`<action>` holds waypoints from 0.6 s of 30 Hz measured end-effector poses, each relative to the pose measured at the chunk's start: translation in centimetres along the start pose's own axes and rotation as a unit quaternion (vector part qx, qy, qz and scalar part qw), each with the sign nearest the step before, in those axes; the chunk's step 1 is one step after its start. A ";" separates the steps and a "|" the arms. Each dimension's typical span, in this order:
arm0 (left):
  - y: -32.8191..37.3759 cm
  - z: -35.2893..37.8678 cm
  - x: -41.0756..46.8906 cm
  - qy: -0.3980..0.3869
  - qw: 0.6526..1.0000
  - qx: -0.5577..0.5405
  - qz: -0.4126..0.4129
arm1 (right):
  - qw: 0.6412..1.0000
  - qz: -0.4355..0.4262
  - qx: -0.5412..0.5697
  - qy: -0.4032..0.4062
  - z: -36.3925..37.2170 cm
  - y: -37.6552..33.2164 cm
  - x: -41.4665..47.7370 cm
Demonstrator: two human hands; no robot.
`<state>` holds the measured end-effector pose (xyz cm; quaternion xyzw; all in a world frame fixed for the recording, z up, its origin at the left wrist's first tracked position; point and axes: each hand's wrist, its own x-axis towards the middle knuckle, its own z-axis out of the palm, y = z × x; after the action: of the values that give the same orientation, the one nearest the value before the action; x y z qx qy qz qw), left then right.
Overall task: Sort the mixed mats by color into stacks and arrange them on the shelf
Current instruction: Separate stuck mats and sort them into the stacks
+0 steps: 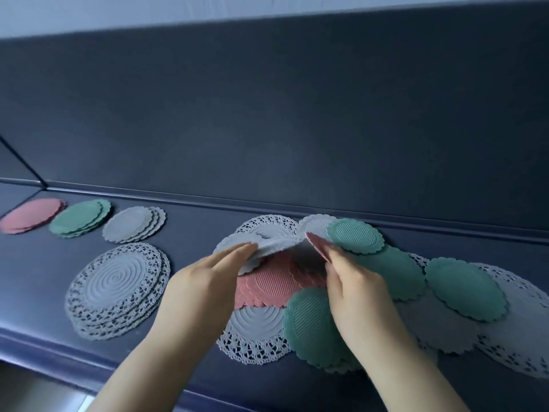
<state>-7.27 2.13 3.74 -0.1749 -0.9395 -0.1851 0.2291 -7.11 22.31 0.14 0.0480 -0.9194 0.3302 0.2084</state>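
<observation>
Left hand (205, 281) thumb is out of sight under the lifted grey mat (276, 245). Right hand (359, 289) fingertips blur at the pink mat (316, 244) edge, so the grip is unreadable, and the hand covers part of the near green mat (309, 325). Big lace mat (523, 337) is clipped by the right edge, both forearms by the bottom.

Dark shelf (193, 221), pink stack (32, 215), green stack (78, 217), grey stack (132, 224), lacy stack (117, 288), mixed mats (466, 288)
</observation>
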 end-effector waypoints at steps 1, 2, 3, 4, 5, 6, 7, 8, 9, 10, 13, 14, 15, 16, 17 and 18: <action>-0.9 -0.5 -0.3 0.020 0.999 -0.024 -0.021 | 1.000 -0.002 0.011 0.011 0.2 -0.9 0.1; -1.9 -1.0 -0.6 0.039 0.997 -0.047 -0.046 | 1.000 -0.002 0.021 0.019 0.3 -1.9 0.2; -3.0 -1.5 -0.9 0.055 0.994 -0.066 -0.070 | 0.999 -0.002 0.026 0.025 0.7 -2.8 0.3; -4.2 -2.2 -1.0 0.072 0.991 -0.077 -0.085 | 0.999 0.005 0.024 0.026 1.1 -3.9 0.3; -5.4 -2.9 -1.2 0.090 0.989 -0.077 -0.089 | 1.000 0.012 0.017 0.022 1.6 -5.0 0.3; -6.7 -3.7 -1.3 0.106 0.988 -0.073 -0.086 | 1.000 0.017 0.011 0.018 2.3 -6.1 0.3; -8.2 -4.7 -1.5 0.122 0.987 -0.070 -0.077 | 1.000 0.022 0.012 0.016 3.1 -7.3 0.3; -9.7 -5.7 -1.8 0.138 0.986 -0.068 -0.060 | 0.999 0.033 0.016 0.020 4.0 -8.5 0.1; -11.3 -6.7 -2.2 0.154 0.985 -0.069 -0.036 | 0.999 0.044 0.018 0.026 5.0 -9.7 0.0; -13.0 -7.7 -2.7 0.165 0.983 -0.074 -0.011 | 0.998 0.050 0.016 0.037 6.3 -10.9 0.0; -19.5 -8.3 -4.8 0.100 0.991 -0.065 0.065 | 0.998 0.032 0.027 0.052 10.7 -14.5 0.2; -21.9 -8.0 -5.7 0.047 0.994 -0.047 0.090 | 0.999 0.006 0.029 0.045 12.1 -15.7 0.2; -24.0 -7.5 -6.6 -0.007 0.993 -0.032 0.113 | 0.999 -0.019 0.025 0.036 13.3 -16.9 0.3; -25.7 -7.1 -7.5 -0.051 0.989 -0.027 0.133 | 0.999 -0.034 0.020 0.030 14.2 -18.1 0.4; -27.1 -6.9 -8.3 -0.086 0.985 -0.033 0.147 | 0.999 -0.037 0.022 0.028 14.9 -19.2 0.4; -27.9 -7.0 -8.9 -0.112 0.981 -0.047 0.153 | 0.998 -0.039 0.030 0.032 15.6 -20.1 0.4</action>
<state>-8.83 -27.29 -2.36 -0.3472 -0.9114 -0.1714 0.1395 -8.38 -3.05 1.28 0.0789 -0.8994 0.3506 0.2489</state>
